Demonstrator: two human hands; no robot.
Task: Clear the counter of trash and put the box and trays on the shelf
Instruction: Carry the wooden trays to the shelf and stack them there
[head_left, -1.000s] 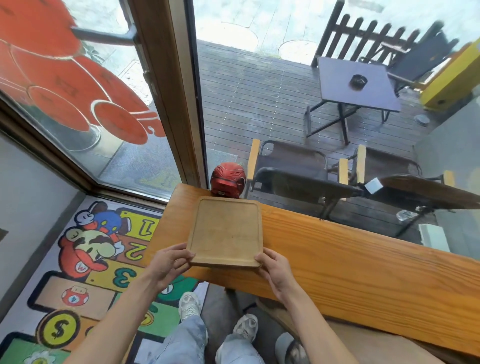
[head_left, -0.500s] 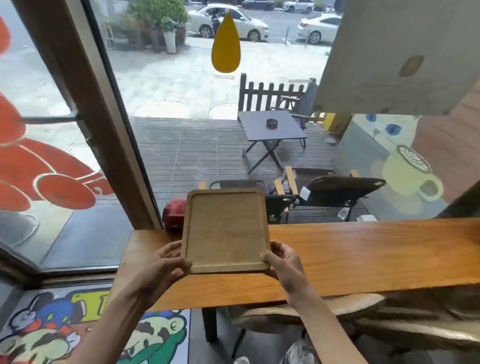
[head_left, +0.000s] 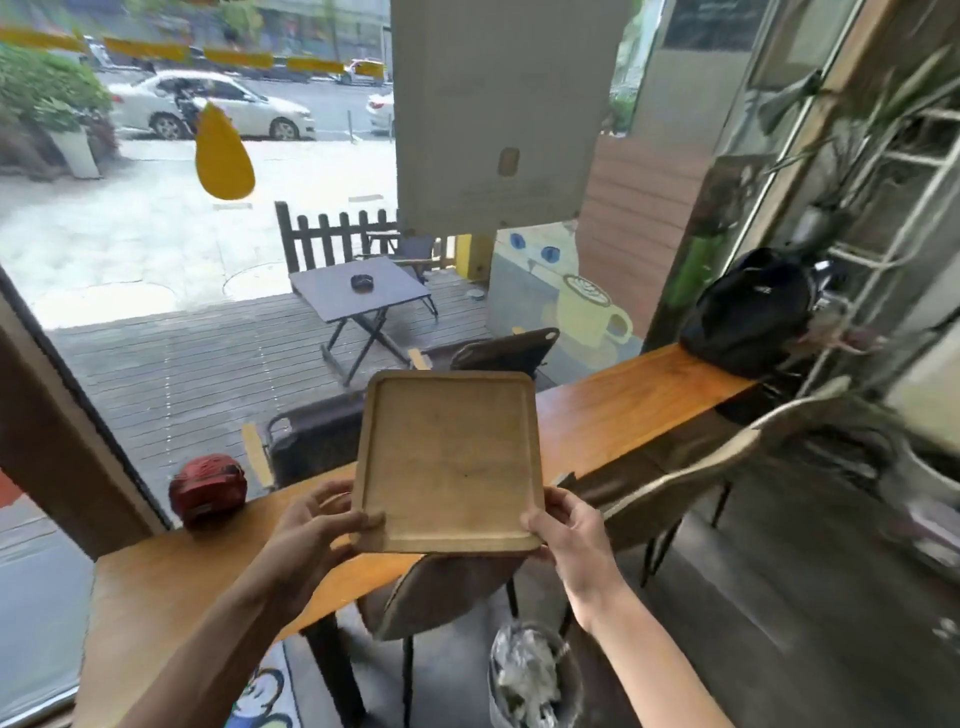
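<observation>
A square wooden tray (head_left: 449, 460) with a raised rim is held in the air in front of me, lifted off the long wooden counter (head_left: 628, 410). My left hand (head_left: 317, 530) grips its near left corner, thumb on top. My right hand (head_left: 569, 527) grips its near right corner. The tray is empty and tilts slightly toward me.
A red helmet-shaped object (head_left: 208, 488) sits at the counter's left end by the window frame. A black bag (head_left: 745, 312) lies at its right end beside a white rack with plants (head_left: 893, 171). Chairs (head_left: 447, 587) stand under the counter. A bin with crumpled trash (head_left: 530, 675) is on the floor.
Both hands have lifted the tray off the counter and carried it rightward. My view has risen and swung right, bringing the bag, rack and bin into sight.
</observation>
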